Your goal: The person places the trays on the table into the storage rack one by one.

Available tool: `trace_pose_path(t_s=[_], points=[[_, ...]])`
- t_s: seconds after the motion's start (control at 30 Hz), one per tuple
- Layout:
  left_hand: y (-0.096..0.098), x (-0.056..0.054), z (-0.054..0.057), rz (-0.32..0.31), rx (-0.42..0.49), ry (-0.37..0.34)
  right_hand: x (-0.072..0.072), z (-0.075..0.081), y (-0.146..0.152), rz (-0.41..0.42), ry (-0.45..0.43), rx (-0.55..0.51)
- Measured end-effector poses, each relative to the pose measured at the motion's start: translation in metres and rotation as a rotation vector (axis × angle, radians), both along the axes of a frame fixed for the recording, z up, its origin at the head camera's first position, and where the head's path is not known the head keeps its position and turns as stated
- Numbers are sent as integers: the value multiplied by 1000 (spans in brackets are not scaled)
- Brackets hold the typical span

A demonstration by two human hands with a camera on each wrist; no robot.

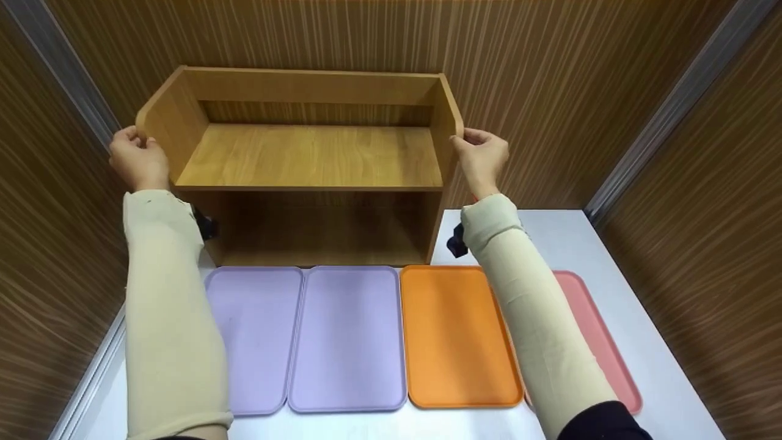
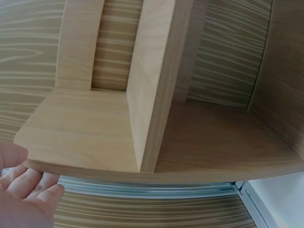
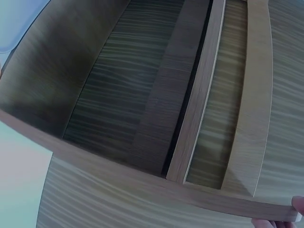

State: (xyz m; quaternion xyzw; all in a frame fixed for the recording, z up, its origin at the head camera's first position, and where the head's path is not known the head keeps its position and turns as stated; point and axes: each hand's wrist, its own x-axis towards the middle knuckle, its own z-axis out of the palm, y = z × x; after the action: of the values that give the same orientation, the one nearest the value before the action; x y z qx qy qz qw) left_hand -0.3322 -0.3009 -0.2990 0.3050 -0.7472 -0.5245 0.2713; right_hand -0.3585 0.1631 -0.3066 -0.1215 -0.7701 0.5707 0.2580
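A two-tier wooden shelf (image 1: pixel 311 156) stands against the back wall, its upper and lower compartments bare. My left hand (image 1: pixel 139 160) pinches the front edge of its left side panel near the top. In the left wrist view, the thumb of that left hand (image 2: pixel 29 197) lies on one face of the panel and the fingers on the other. At the right side panel (image 1: pixel 449 110), my right hand (image 1: pixel 484 160) grips the upper front edge between thumb and fingers. Only fingertips of the right hand (image 3: pixel 297 204) appear in the right wrist view, at the panel's corner.
Before the shelf, two lilac trays (image 1: pixel 348 339), an orange tray (image 1: pixel 461 336) and a pink tray (image 1: pixel 602 342) lie in a row on the white table (image 1: pixel 544 235). My right forearm partly covers the pink one. Wood-grain walls (image 1: pixel 611 91) enclose the back and both sides.
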Motion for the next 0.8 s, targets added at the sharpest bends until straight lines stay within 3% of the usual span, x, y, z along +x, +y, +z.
trace_pose_path(t_s=[0.17, 0.33, 0.47, 0.67, 0.8], points=[[9, -1, -1, -16, 42, 63, -3, 0, 19, -34, -9, -42], [24, -5, -1, -30, 24, 108, -5, 2, 38, -50, 12, -116], [36, -7, -2, -66, 4, 95, -7, 1, 53, -59, 33, -171], [55, -9, -3, -89, -50, 16, -7, 0, 73, -68, 47, -217], [69, -12, -5, -73, -31, 38, -7, 1, 84, -77, 36, -218]])
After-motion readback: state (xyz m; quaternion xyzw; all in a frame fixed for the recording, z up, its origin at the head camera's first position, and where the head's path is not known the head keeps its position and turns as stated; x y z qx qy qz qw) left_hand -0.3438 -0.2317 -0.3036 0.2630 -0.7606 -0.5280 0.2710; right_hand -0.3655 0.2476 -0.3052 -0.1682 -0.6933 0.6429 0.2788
